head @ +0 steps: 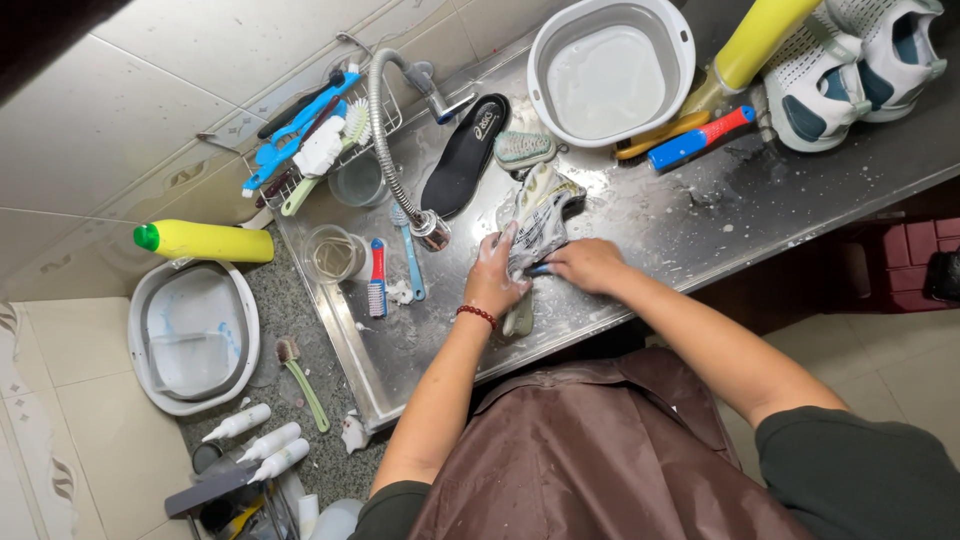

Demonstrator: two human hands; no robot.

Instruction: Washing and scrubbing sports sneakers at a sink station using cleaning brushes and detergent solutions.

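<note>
The steel surface (700,215) is wet and has foam spots on it. It runs from the lower left to the upper right of the view.

At its far edge stands a round grey basin (610,68) with soapy water. In the far right corner lies a pair of white and teal sneakers (850,60), and a yellow bottle (765,35) leans just beside them. A second white basin (193,335) stands off the left end of the surface, on the speckled stone, with a yellow bottle with green cap (205,241) lying behind it.

Near the near edge, about in the middle, is a grey and white shoe (538,215), soapy and bent. The left hand (495,275) is closed around its lower part and holds it up from the surface. The right hand (587,264) is closed on a small blue-handled tool (538,269) that touches the shoe; I cannot tell what kind of tool it is.

A black insole (465,155) lies behind the shoe, next to a flexible metal hose (385,140) which ends just left of the left hand. A small green scrub brush (523,149) lies between the insole and the grey basin. A red and blue brush (700,138) lies near the sneakers. At the left end stand a clear cup (333,254), a red and blue toothbrush (377,278) and a light blue toothbrush (410,260).
</note>
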